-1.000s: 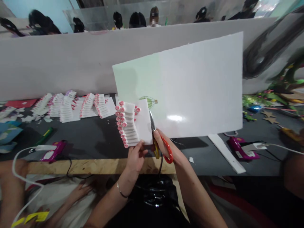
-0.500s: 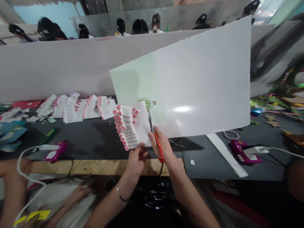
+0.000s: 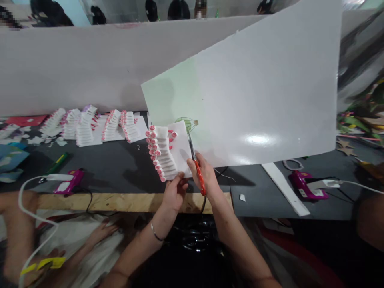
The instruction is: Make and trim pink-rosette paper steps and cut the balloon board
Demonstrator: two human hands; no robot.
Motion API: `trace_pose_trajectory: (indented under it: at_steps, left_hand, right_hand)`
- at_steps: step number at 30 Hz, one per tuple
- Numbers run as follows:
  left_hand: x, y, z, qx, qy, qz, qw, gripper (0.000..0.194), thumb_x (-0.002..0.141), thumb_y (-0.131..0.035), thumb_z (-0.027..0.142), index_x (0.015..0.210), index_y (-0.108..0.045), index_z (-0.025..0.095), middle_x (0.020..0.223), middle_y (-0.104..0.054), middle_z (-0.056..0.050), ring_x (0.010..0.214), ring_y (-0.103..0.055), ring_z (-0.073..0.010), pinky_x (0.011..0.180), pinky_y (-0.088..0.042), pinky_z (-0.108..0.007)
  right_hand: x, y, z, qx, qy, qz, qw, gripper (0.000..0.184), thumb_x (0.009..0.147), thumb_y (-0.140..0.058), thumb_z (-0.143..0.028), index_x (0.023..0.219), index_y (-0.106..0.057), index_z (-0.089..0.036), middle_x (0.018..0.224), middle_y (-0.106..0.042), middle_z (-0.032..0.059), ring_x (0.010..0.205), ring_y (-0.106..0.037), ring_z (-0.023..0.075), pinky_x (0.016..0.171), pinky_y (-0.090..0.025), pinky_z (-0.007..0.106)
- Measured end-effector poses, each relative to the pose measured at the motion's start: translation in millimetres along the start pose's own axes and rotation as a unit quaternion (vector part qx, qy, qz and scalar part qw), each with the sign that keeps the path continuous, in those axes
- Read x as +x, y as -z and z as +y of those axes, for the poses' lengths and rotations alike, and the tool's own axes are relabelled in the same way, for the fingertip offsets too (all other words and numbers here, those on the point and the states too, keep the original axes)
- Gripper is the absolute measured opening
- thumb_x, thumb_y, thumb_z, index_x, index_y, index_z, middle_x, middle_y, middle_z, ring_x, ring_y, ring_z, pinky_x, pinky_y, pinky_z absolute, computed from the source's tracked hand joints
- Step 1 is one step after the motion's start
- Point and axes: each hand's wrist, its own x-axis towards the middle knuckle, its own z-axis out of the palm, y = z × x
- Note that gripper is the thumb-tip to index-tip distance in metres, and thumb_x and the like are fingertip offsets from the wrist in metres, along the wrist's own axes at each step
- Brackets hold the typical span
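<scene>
My left hand (image 3: 175,192) pinches the lower edge of a white card (image 3: 181,154). A curved row of white rolled pieces with pink-red patterned tips (image 3: 154,152) sits along the card's left side. In my right hand (image 3: 207,176) are scissors (image 3: 191,146) with red handles, fingers wrapped round them. Their blades point away from me, along the card's right edge and over a large glossy white sheet (image 3: 264,92). That sheet stands tilted behind the card, with a pale green part at its left bearing a balloon drawing (image 3: 187,123). Whether the blades are parted is hard to see.
More cards with rolled pieces (image 3: 87,130) line the back left of the dark table (image 3: 120,160). Purple power strips (image 3: 70,182) (image 3: 307,186) with white cables lie either side. A white strip (image 3: 286,190) rests at right. A neighbour's arm (image 3: 21,228) is at left.
The camera view has tipped down, so the table and hands appear higher. The sheet's right end reaches farther up and right. Both hands keep their holds on the card and scissors.
</scene>
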Motion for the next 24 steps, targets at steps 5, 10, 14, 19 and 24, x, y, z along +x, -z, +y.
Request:
trace_pose_trajectory:
  at_steps: [5, 10, 14, 19, 24]
  left_hand:
    - [4.9, 6.0, -3.2, 0.011, 0.009, 0.003, 1.000, 0.015, 0.077, -0.065, 0.000, 0.071, -0.065, 0.013, 0.060, -0.065, 0.002, 0.048, -0.061, -0.0073, 0.038, -0.044, -0.012]
    - [5.5, 9.3, -7.6, 0.025, 0.002, -0.019, 0.999, 0.014, 0.072, -0.071, 0.001, 0.072, -0.066, 0.013, 0.066, -0.069, 0.001, 0.051, -0.064, -0.0076, 0.039, -0.044, -0.012]
    - [1.2, 5.5, -7.4, 0.018, -0.004, -0.014, 1.000, 0.014, 0.073, -0.071, 0.000, 0.070, -0.065, 0.013, 0.068, -0.070, 0.000, 0.051, -0.064, -0.0071, 0.039, -0.044, -0.011]
    - [-4.1, 0.0, -3.4, 0.016, -0.003, 0.002, 1.000, 0.016, 0.074, -0.069, -0.002, 0.072, -0.066, 0.014, 0.065, -0.069, 0.002, 0.050, -0.064, -0.0067, 0.038, -0.044, -0.010]
    - [-3.4, 1.8, -3.8, 0.008, -0.001, 0.015, 1.000, 0.016, 0.078, -0.066, -0.002, 0.069, -0.066, 0.012, 0.063, -0.068, 0.001, 0.049, -0.063, -0.0069, 0.038, -0.044, -0.011]
  right_hand:
    - [-4.2, 6.1, 4.4, 0.034, 0.006, -0.018, 0.999, 0.049, 0.092, -0.036, -0.057, 0.108, -0.061, -0.018, 0.082, -0.066, 0.0070, 0.082, -0.064, 0.0240, 0.073, -0.047, 0.033]
    - [-5.3, 10.6, 6.1, 0.036, -0.021, -0.026, 0.999, 0.057, 0.091, -0.031, -0.061, 0.107, -0.060, -0.016, 0.086, -0.067, 0.0101, 0.084, -0.064, 0.0260, 0.077, -0.049, 0.036]
    - [-4.5, 7.6, 3.0, 0.034, -0.036, -0.016, 0.999, 0.055, 0.089, -0.033, -0.063, 0.106, -0.060, -0.018, 0.085, -0.066, 0.0086, 0.084, -0.064, 0.0255, 0.075, -0.048, 0.035]
    - [-4.0, 3.7, -0.3, 0.009, -0.012, 0.014, 1.000, 0.047, 0.090, -0.040, -0.060, 0.102, -0.062, -0.020, 0.081, -0.066, 0.0066, 0.081, -0.064, 0.0241, 0.071, -0.046, 0.031]
    - [-4.6, 0.9, 1.7, 0.000, -0.006, 0.014, 1.000, 0.048, 0.091, -0.038, -0.059, 0.104, -0.062, -0.019, 0.079, -0.067, 0.0062, 0.075, -0.064, 0.0228, 0.070, -0.045, 0.031]
